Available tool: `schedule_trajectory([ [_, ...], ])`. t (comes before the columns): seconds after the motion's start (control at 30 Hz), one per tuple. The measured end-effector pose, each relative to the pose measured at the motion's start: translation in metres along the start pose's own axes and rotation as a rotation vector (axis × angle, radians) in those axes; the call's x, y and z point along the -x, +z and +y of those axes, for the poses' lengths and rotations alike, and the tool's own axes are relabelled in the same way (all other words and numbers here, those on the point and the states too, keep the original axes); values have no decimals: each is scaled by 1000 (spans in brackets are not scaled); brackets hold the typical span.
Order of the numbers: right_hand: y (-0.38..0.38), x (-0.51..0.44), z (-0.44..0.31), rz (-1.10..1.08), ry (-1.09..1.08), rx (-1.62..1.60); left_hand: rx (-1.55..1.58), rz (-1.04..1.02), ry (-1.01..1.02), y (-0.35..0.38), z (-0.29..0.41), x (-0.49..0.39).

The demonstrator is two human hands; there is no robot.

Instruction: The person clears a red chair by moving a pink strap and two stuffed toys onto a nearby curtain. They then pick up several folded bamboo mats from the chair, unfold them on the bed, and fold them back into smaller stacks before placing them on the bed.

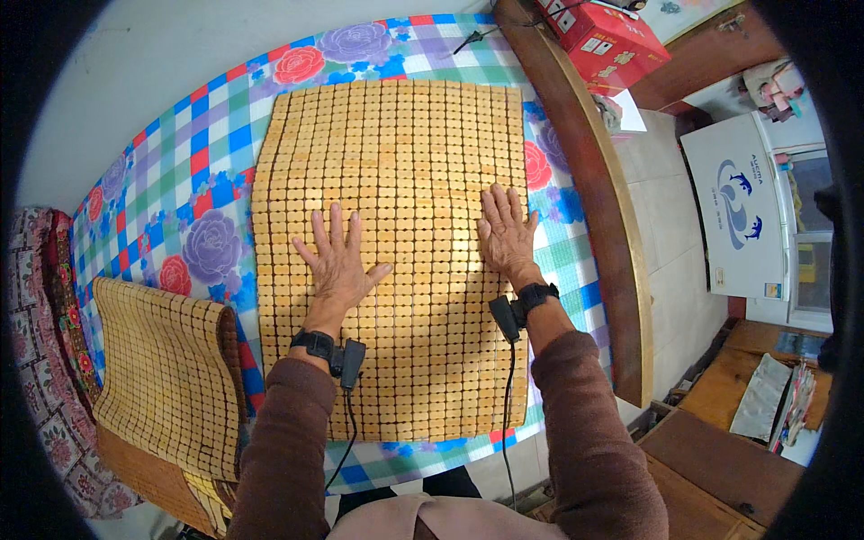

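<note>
A bamboo tile mat (418,290) lies spread out before me on a checked, flowered cloth (270,128). My left hand (337,266) rests palm down on the left middle part of the mat, its fingers spread. Near the mat's right edge, my right hand (505,233) also lies palm down, fingers slightly apart. Neither hand grips anything. Both wrists carry black straps with small devices and cables. A second bamboo tile mat (169,364), folded over, sits at the lower left, apart from my left hand.
A wooden rail (601,182) runs along the right side of the cloth. Beyond it are a red box (604,47), a white chest freezer (739,209) and brown wooden furniture (725,439). Folded patterned fabric (47,364) lies at the far left, and a black cable end (469,42) at the top.
</note>
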State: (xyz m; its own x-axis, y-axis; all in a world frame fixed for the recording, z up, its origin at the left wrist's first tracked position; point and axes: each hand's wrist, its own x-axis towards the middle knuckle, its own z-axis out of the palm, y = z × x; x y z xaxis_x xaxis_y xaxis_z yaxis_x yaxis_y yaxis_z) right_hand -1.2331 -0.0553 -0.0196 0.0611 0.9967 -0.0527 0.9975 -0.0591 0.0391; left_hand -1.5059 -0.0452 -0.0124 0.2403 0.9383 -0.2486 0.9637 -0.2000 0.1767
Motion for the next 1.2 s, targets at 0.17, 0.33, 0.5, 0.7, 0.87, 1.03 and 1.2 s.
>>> schedule_trajectory([
  [0.17, -5, 2, -36, -44, -203, -208, -1, 41, 25, 1, 0, 2],
  [0.33, 10, 5, -45, 93, -130, -154, -64, 102, 62, -11, -6, -14],
  [0.5, 18, 0, -40, 108, -173, -193, -139, 181, 104, -5, -11, -36],
  [0.7, 15, 2, -43, 212, -177, -198, -171, 26, 24, -8, -4, -41],
  [0.87, 9, 11, -49, 221, -148, -152, -145, -88, 127, -1, 27, -22],
  [1.03, -26, 147, -76, -113, -130, -1131, -90, -119, 143, -1, 33, -16],
  [1.2, -25, 341, -98, -1099, 1020, -1828, -48, -151, 145, -4, 32, -17],
])
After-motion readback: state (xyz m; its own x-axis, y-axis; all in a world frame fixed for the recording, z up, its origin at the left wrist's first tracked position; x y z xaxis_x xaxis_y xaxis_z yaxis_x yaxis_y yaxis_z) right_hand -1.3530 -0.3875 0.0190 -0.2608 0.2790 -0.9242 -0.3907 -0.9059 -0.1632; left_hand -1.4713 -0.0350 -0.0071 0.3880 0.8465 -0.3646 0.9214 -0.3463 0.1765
